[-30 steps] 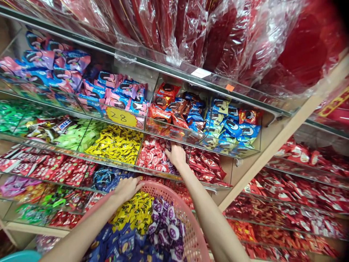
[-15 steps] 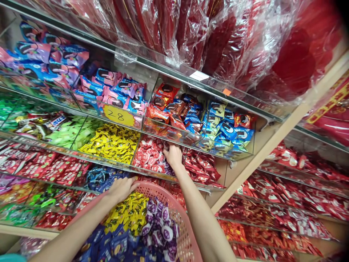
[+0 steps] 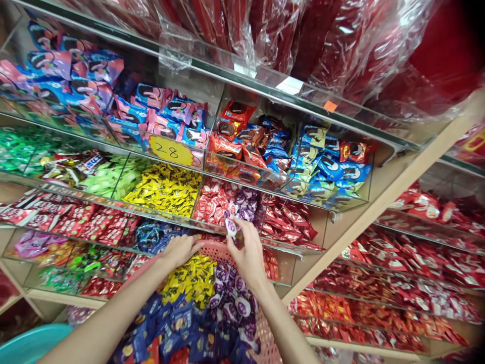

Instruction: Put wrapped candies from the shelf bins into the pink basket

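My right hand (image 3: 248,253) pinches a purple and white wrapped candy (image 3: 230,226) just above the far rim of a pink plastic basket (image 3: 267,328). My left hand (image 3: 183,251) is closed on that basket's far rim. Inside lie purple and white candies (image 3: 231,298), yellow-wrapped candies (image 3: 189,278) and dark blue packets (image 3: 178,328). Behind my right hand, a shelf compartment holds red and white candies (image 3: 214,202) beside purple ones (image 3: 246,202). Some of the basket is hidden by my forearms.
Glass-fronted shelves hold blue and pink cookie packets (image 3: 166,111), yellow candies (image 3: 166,189) and red packets (image 3: 288,222). A yellow price tag (image 3: 170,150) reads 28. Plastic-wrapped red items (image 3: 265,35) sit above. A slanting wooden panel (image 3: 379,202) stands right; a teal tub (image 3: 34,344) is lower left.
My right hand has come out of the shelf compartment, down toward the basket, with a purple and white candy now visible in its fingers. My left hand stays on the rim.
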### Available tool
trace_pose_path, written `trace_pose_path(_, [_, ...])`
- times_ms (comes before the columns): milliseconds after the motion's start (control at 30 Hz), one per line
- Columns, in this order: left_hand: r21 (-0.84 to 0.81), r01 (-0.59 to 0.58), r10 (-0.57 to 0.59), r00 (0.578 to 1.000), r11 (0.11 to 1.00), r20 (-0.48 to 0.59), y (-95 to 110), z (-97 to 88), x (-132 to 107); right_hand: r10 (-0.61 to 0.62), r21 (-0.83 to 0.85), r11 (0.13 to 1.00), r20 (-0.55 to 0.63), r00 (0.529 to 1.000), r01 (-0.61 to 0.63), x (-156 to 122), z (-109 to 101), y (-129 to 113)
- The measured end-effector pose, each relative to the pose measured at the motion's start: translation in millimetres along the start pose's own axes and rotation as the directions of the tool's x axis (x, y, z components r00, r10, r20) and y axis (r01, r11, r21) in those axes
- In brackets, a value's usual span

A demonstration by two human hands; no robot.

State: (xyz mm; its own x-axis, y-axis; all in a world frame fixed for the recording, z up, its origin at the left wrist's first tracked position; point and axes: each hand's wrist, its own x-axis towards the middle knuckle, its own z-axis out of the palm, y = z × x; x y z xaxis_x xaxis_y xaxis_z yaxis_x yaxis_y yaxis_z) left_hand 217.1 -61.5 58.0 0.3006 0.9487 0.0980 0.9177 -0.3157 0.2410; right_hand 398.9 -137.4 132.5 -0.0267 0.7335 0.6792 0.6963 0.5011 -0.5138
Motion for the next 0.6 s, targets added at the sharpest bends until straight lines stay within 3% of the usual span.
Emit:
trace_pose_path(67, [-0.047,-0.004,0.003,1.000,0.999,-0.004,-1,-0.5,-1,0.119,0.157,0.980,0.052,0.992,-0.125,-16,6,0])
trace_pose_path(133, [-0.145,-0.036,0.033,0.999,0.989,-0.018,-3,-0.5,-2,0.230,0.353,0.895,0.159,0.960,-0.272,-26,13,3])
trace_pose_path(267, [-0.365,-0.111,0.083,0.992,0.924,-0.092,-8,2.4,1,0.281,0.606,0.566,0.495,0.822,-0.559,-39,24,11])
trace_pose_path(367, [-0.461,-0.141,0.125,0.990,0.876,-0.064,-12,2.8,4,0.318,0.620,0.384,0.607,0.729,-0.684,-46,28,18])
trace_pose_path(500, [-0.597,-0.171,0.249,0.967,0.784,0.050,-10,-6.8,3,0.376,0.599,0.298,0.642,0.668,-0.743,-52,35,27])
trace_pose_path(600, [-0.628,-0.176,0.299,0.949,0.758,0.095,-5,-16.8,-2,0.397,0.613,0.312,0.610,0.685,-0.726,-54,43,33])
